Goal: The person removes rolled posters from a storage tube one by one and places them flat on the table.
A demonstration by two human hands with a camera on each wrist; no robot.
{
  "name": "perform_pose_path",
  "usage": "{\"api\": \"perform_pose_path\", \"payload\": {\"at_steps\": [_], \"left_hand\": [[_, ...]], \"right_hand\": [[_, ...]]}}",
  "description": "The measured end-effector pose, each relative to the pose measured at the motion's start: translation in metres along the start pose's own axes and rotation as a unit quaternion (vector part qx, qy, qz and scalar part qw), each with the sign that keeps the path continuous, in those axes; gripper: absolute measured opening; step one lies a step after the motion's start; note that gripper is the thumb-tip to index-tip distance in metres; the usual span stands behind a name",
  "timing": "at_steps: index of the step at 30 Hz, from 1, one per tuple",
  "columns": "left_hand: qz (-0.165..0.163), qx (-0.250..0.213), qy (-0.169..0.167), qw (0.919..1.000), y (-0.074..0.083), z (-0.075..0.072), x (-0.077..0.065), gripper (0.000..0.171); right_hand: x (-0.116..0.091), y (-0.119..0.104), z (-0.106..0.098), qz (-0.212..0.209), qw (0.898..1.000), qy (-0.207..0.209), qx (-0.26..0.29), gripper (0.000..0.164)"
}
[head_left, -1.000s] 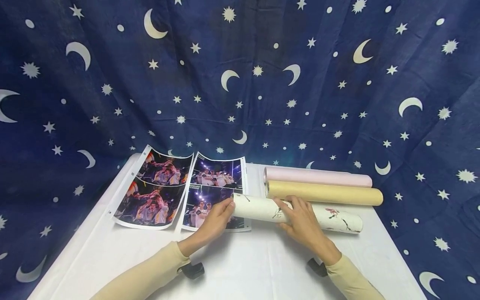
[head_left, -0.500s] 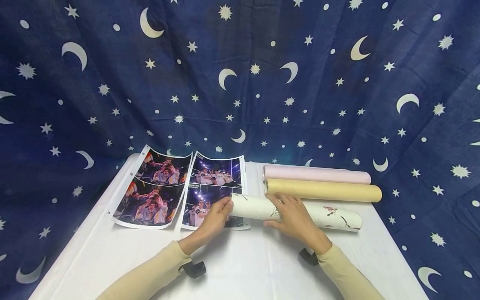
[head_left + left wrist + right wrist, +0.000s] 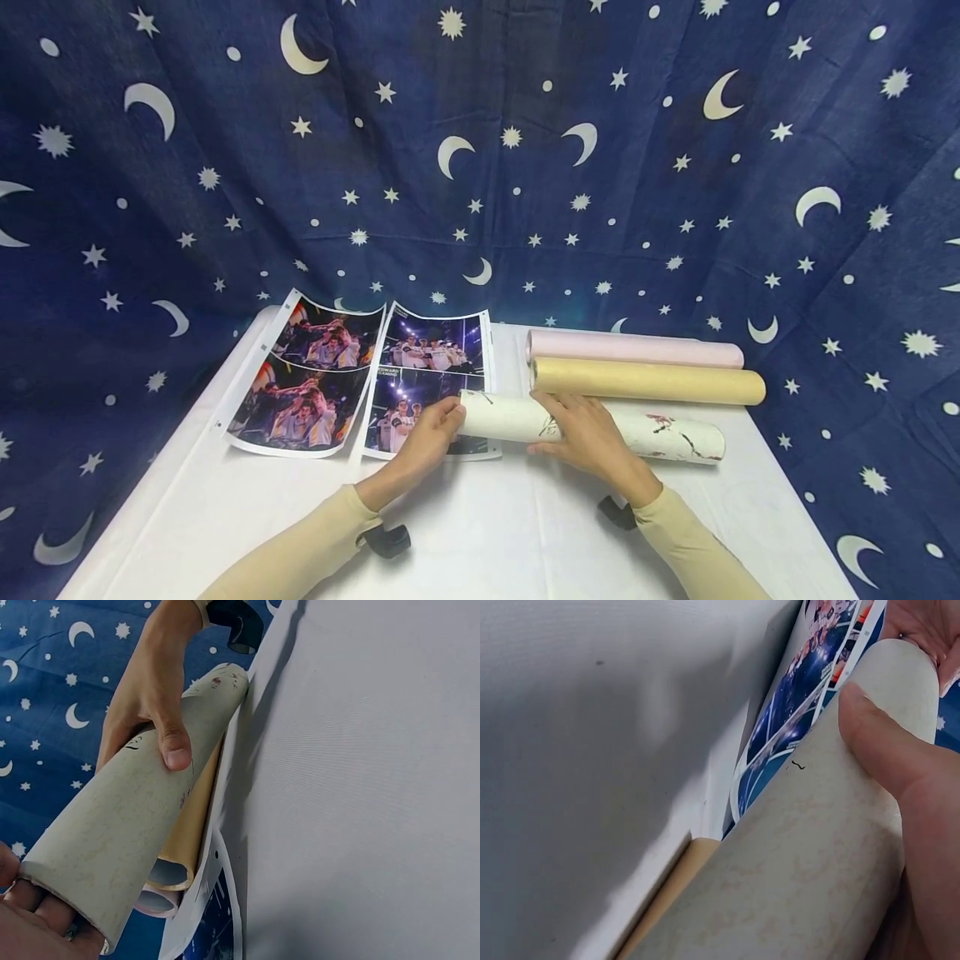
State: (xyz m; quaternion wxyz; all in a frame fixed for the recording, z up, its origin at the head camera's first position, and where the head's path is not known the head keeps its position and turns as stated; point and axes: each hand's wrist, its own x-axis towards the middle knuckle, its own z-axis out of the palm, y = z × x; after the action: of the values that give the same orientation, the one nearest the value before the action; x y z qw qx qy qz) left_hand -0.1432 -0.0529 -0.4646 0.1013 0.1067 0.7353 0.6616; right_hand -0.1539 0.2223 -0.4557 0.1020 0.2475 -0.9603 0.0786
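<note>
A cream wallpaper roll (image 3: 506, 417) with a dark branch and red blossom print lies slantwise in both hands. My left hand (image 3: 429, 433) pinches its left end; in the left wrist view its fingers (image 3: 52, 911) reach inside the open end of the roll. Around the middle my right hand (image 3: 592, 437) grips, with its thumb (image 3: 877, 742) lying along the near side in the right wrist view. The roll's left end overlaps the lower corner of a printed photo sheet (image 3: 433, 343). Its right end is close to the table surface; whether it touches cannot be told.
Behind the held roll lie a yellow roll (image 3: 648, 383) and a pink roll (image 3: 637, 347), side by side. Another photo sheet (image 3: 300, 408) with curling edges is at the left. A white cloth covers the table (image 3: 510, 533); a dark blue star-and-moon curtain (image 3: 517, 108) hangs behind.
My right hand has slid a little to the left along the cream wallpaper roll. The roll's left end has shifted slightly left with my left hand still holding it.
</note>
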Motion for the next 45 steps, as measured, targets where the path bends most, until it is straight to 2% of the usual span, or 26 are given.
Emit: {"api": "perform_pose_path", "payload": {"at_steps": [6, 12, 15, 19, 27, 30, 34, 39, 45], "left_hand": [[-0.002, -0.002, 0.003, 1.0, -0.002, -0.002, 0.002, 0.029], [-0.019, -0.011, -0.007, 0.9997, -0.002, -0.007, 0.001, 0.027], [-0.03, -0.019, -0.025, 0.9991, -0.001, -0.009, 0.001, 0.033], [-0.047, -0.047, -0.055, 0.9962, 0.002, -0.01, 0.001, 0.05], [-0.085, -0.077, -0.056, 0.9919, 0.005, -0.011, 0.004, 0.052], [-0.084, -0.075, -0.067, 0.9914, 0.005, -0.012, 0.004, 0.048], [-0.063, -0.058, -0.08, 0.9931, 0.003, -0.014, 0.006, 0.044], [-0.069, -0.055, -0.07, 0.9937, 0.0, -0.015, 0.007, 0.04], [-0.075, -0.065, -0.042, 0.9942, -0.001, -0.014, 0.008, 0.033]], "right_hand": [[0.0, 0.0, 0.001, 0.003, 1.0, 0.001, 0.0, 0.09], [-0.001, -0.004, -0.001, 0.012, 1.0, -0.011, 0.015, 0.089], [-0.003, -0.009, -0.002, 0.015, 1.0, -0.014, 0.021, 0.09], [-0.003, -0.012, -0.002, 0.012, 1.0, -0.005, 0.023, 0.09], [-0.002, -0.011, 0.0, 0.012, 1.0, 0.0, 0.024, 0.09], [-0.002, -0.01, 0.001, 0.01, 1.0, 0.001, 0.022, 0.09], [-0.003, -0.009, 0.002, 0.011, 1.0, 0.004, 0.021, 0.09], [-0.004, -0.009, 0.002, 0.017, 1.0, 0.005, 0.02, 0.09], [-0.006, -0.008, 0.002, 0.02, 1.0, 0.01, 0.022, 0.09]]}}
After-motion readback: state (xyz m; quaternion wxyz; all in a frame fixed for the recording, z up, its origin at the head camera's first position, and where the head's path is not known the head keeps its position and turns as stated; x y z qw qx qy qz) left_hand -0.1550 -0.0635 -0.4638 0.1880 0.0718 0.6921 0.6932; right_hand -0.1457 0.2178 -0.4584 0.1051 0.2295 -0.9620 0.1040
